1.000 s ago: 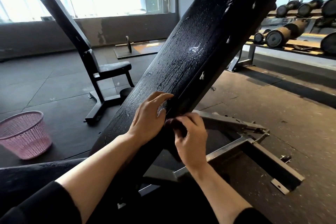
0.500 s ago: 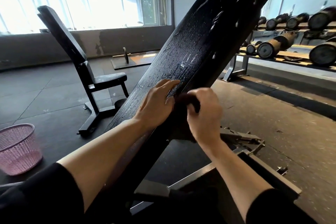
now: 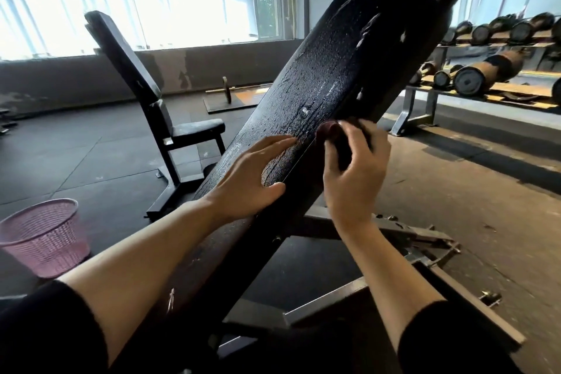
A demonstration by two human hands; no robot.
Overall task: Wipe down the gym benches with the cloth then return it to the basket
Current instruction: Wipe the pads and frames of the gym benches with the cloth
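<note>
The room was a gym with a dark rubber floor (image 3: 76,155) and bright windows (image 3: 127,0) at the far wall. Nearest you, your left hand (image 3: 252,179) lay flat with fingers straight on the wet black pad of the tilted bench (image 3: 343,70). Just right of it, your right hand (image 3: 355,173) curled round a dark cloth (image 3: 329,133), holding it against the pad's right edge. Left of your left forearm, well apart, stood the pink basket (image 3: 45,240) on the floor. Beyond your left hand stood a second bench (image 3: 158,112), its backrest upright. Far right of your right hand, dumbbells (image 3: 482,73) lay on a rack.
</note>
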